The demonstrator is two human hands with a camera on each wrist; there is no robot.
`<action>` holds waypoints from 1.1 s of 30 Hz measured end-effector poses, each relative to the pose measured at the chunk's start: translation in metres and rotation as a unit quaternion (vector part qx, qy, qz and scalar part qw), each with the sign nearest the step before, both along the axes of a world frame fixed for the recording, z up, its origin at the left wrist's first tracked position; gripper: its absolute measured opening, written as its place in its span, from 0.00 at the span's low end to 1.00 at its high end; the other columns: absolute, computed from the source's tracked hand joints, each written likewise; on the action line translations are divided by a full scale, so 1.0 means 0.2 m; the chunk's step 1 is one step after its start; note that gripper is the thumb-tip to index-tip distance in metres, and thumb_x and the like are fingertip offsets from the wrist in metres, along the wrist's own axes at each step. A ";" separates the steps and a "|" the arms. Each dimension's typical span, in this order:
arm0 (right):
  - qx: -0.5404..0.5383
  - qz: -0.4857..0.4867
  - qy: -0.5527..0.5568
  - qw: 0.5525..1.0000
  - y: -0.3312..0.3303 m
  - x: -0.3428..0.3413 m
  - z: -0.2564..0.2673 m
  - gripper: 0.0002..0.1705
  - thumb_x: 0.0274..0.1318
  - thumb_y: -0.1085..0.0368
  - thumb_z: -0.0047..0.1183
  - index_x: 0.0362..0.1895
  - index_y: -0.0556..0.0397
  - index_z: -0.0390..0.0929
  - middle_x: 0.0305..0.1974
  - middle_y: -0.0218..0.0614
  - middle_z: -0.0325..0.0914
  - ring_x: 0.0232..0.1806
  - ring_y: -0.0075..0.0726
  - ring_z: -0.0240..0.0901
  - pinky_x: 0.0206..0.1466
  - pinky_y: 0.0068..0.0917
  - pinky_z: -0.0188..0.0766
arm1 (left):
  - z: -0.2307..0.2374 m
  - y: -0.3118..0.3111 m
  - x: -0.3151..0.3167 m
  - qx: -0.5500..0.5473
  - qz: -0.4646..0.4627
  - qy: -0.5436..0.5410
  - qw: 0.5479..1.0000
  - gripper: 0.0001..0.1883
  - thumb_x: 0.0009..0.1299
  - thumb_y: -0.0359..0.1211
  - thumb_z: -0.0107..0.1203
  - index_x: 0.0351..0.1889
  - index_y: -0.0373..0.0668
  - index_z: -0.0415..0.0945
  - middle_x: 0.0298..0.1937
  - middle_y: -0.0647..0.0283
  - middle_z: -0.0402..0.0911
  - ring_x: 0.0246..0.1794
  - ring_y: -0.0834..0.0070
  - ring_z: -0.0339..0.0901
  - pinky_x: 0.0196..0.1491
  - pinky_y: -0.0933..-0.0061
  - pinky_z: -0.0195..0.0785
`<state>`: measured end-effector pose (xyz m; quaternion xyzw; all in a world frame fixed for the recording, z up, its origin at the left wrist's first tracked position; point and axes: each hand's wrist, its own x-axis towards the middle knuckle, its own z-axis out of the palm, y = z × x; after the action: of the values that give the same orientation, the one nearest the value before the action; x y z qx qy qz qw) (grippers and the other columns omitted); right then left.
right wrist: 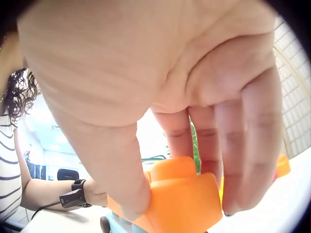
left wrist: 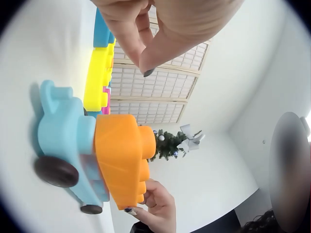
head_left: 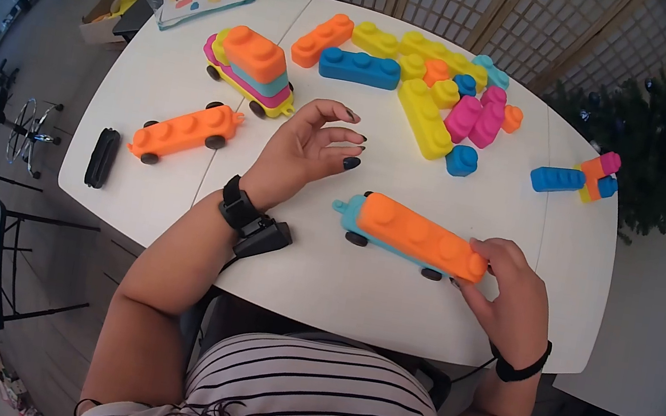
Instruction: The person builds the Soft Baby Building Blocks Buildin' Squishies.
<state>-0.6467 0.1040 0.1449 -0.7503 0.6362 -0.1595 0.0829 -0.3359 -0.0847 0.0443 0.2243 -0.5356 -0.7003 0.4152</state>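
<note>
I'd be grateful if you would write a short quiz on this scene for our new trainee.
1. Which hand grips the long orange block?
2. Fill in: the wheeled base beneath that block is ____ in colour.
3. Multiple choice: what colour is the topmost block on the stacked car? A) blue B) orange C) yellow

Key:
1. The right hand; the left hand holds nothing.
2. Light blue.
3. B.

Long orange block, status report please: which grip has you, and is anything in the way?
Right hand: grip on long orange block. Left hand: holding nothing. Block: atop light-blue wheeled base. Yellow block beyond, not touching.
</note>
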 end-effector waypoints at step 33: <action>0.074 0.054 -0.018 0.996 -0.37 0.10 -0.01 0.24 0.58 0.62 0.73 0.55 0.56 0.81 0.49 0.43 0.85 0.45 0.54 0.85 0.48 0.42 0.82 | -0.04 -0.06 0.07 0.044 0.040 0.037 0.998 0.24 0.74 0.13 0.60 0.62 0.49 0.72 0.67 0.68 0.71 0.58 0.85 0.76 0.66 0.77 0.74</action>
<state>-0.6270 0.0290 0.1426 -0.7721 0.6036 -0.1208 0.1581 -0.3223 -0.0977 0.0362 0.2378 -0.4791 -0.7136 0.4524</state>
